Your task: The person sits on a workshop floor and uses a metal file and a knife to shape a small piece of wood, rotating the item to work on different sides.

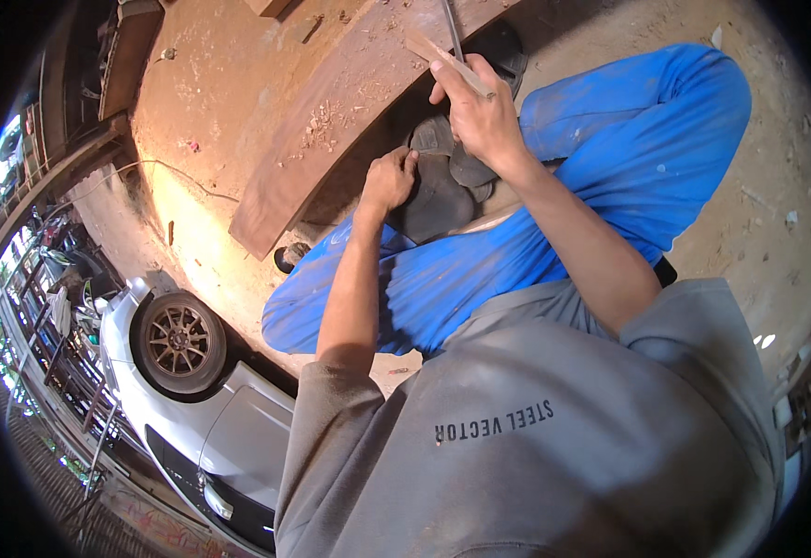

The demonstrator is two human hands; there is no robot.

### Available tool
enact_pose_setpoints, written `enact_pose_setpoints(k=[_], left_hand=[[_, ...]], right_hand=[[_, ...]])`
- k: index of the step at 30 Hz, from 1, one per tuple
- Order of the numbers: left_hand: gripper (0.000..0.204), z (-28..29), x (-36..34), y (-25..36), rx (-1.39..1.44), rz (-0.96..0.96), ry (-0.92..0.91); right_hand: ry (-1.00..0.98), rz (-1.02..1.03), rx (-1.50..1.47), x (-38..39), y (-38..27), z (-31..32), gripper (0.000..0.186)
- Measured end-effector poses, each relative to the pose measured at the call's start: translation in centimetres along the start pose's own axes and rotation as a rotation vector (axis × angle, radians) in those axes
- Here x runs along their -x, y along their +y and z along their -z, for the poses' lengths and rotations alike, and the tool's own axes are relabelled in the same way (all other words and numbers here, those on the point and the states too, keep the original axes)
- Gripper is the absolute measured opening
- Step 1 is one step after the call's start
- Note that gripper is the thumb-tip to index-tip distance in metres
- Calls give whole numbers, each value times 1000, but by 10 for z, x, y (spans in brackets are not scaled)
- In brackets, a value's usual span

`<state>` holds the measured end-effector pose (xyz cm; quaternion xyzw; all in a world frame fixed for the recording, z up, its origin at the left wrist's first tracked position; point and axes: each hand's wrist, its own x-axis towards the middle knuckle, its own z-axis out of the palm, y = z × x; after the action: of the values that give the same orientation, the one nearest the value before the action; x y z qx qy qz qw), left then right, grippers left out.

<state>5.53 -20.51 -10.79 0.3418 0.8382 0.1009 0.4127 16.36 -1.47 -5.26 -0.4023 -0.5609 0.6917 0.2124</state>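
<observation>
1. Nearest is the person's grey shirt [508,446], above folded legs in dusty blue trousers [480,284].
2. The left hand [390,181] is beside the dark footwear [433,200], its fingers curled; whether they hold anything or touch the footwear, I cannot tell.
3. The right hand [486,121], raised over the footwear, has its fingers gripping a narrow wooden strip [432,50], which slants up and left over the edge of a plank.
4. A thin metal bar [452,26] meets the strip near those fingers; whether they hold it too is unclear.
5. The broad brown plank [280,177] runs diagonally beyond both hands, with pale shavings [325,126] scattered on it.
6. Farther left, a silver car [247,423] shows a bronze-spoked wheel [182,342].
</observation>
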Motion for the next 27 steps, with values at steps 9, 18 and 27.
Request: enact_pose_setpoints(k=[9, 18, 27], left_hand=[[31, 15, 14, 2, 147, -24, -117], [32, 50, 39, 22, 426, 17, -105], [42, -2, 43, 65, -202, -53, -76]], right_hand=[[54, 161, 92, -4, 10, -6, 38], [-26, 247, 366, -13, 15, 2, 21], [-34, 183, 225, -9, 7, -3, 23]])
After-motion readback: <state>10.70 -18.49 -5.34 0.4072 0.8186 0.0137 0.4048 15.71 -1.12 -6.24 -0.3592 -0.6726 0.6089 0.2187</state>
